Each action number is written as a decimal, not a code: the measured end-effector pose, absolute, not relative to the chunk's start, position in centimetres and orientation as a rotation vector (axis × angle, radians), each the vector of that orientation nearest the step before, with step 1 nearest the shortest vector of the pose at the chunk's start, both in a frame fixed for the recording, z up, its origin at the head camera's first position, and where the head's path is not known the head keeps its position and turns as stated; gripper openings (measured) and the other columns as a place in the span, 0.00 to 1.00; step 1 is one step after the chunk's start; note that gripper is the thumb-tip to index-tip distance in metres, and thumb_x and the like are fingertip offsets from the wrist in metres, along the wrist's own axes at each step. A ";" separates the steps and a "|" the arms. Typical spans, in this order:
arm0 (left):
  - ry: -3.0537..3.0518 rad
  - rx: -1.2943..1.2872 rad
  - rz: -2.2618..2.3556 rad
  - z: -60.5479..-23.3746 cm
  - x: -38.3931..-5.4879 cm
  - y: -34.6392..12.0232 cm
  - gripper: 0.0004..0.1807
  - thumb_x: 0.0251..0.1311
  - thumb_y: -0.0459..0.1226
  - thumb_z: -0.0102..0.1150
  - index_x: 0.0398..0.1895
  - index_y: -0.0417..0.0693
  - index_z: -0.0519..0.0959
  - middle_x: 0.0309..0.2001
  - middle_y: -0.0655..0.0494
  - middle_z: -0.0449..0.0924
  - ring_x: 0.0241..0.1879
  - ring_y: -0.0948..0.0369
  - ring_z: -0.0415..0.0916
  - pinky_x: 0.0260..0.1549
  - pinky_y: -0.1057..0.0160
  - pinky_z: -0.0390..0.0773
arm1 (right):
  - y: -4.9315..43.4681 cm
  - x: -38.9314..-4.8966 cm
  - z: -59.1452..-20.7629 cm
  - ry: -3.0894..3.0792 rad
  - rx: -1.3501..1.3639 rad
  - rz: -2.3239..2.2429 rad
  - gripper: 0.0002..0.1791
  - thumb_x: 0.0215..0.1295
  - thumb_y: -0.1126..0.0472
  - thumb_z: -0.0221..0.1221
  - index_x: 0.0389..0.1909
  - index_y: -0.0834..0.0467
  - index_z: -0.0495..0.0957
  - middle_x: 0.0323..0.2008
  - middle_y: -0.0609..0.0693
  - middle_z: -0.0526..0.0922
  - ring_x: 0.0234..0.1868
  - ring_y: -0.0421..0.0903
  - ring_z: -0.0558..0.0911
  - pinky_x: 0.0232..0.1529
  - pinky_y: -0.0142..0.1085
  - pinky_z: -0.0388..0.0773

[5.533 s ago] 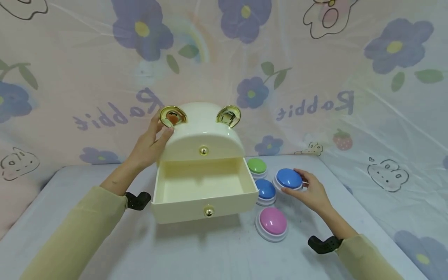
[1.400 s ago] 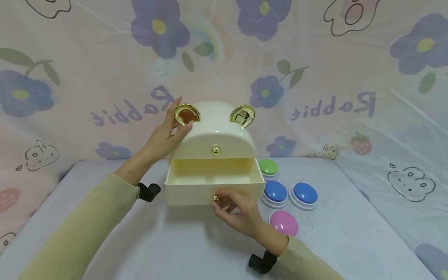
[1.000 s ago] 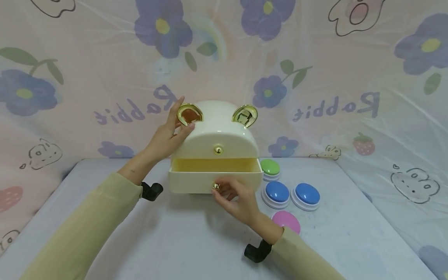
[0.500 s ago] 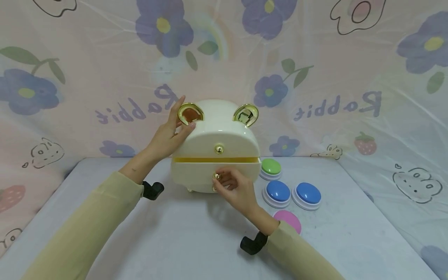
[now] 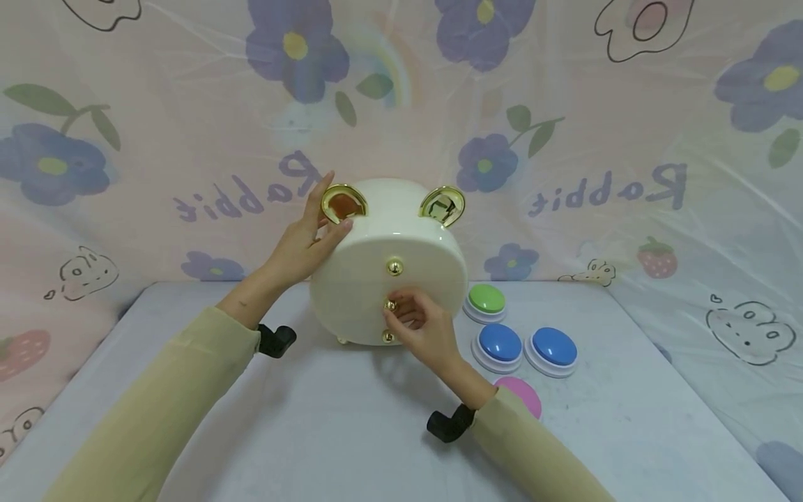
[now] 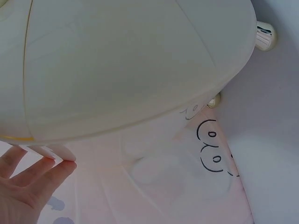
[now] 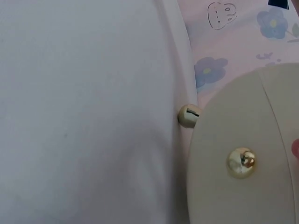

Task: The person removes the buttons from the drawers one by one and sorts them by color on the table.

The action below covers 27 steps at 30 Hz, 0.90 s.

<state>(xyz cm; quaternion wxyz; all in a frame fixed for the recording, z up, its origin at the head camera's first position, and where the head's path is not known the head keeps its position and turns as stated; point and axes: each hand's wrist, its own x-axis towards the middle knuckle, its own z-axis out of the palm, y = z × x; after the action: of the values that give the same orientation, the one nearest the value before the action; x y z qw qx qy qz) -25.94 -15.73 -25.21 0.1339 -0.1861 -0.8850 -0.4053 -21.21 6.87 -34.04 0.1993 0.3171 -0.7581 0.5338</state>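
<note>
A cream round drawer box (image 5: 351,293) with gold bear-like ears stands on the table in the head view, its drawers flush with the front. My left hand (image 5: 297,247) grips its upper left side by the gold ear (image 5: 343,203), thumb in front and other fingers behind. In the left wrist view its fingers (image 6: 51,175) touch the box's edge. My right hand (image 5: 429,335) pinches the middle gold knob (image 5: 391,305) between thumb and fingers. Above it shows the top knob (image 5: 394,267); the bottom knob (image 7: 241,162) is plain in the right wrist view.
Right of the box sit a green button (image 5: 486,298) and two blue ones, the left blue button (image 5: 500,341) and the right blue button (image 5: 555,346). A pink button (image 5: 522,396) is partly hidden by my right forearm. A printed cloth (image 5: 401,125) hangs behind the white-covered table (image 5: 301,432).
My right hand let go of a blue button at the right, took the middle drawer's knob and pushed the drawer in until it shut. My left hand stayed on the box.
</note>
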 end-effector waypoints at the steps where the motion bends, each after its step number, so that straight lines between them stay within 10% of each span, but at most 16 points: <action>1: -2.567 -0.539 -1.175 -25.2 -25.9 -15.7 0.41 0.70 0.51 0.46 0.76 0.70 0.33 0.75 0.41 0.47 0.65 0.38 0.63 0.60 0.36 0.65 | 6.9 -21.5 -34.4 -2.130 0.879 1.499 0.12 0.54 0.74 0.64 0.40 0.70 0.77 0.30 0.61 0.84 0.27 0.53 0.84 0.25 0.38 0.82; 27: -2.554 -0.541 -1.170 -25.3 -25.9 -15.6 0.41 0.70 0.50 0.47 0.76 0.71 0.34 0.74 0.40 0.51 0.65 0.39 0.64 0.57 0.38 0.69 | 7.4 -21.0 -39.8 -2.391 0.560 1.677 0.10 0.55 0.67 0.67 0.39 0.62 0.82 0.29 0.57 0.85 0.27 0.44 0.84 0.24 0.32 0.81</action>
<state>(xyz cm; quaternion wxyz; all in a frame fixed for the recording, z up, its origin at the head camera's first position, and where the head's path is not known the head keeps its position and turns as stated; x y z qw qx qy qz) -25.93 -15.63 -25.27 0.1400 -0.1872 -0.8840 -0.4049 -21.01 7.39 -39.76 0.0841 0.1878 -0.8012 0.5620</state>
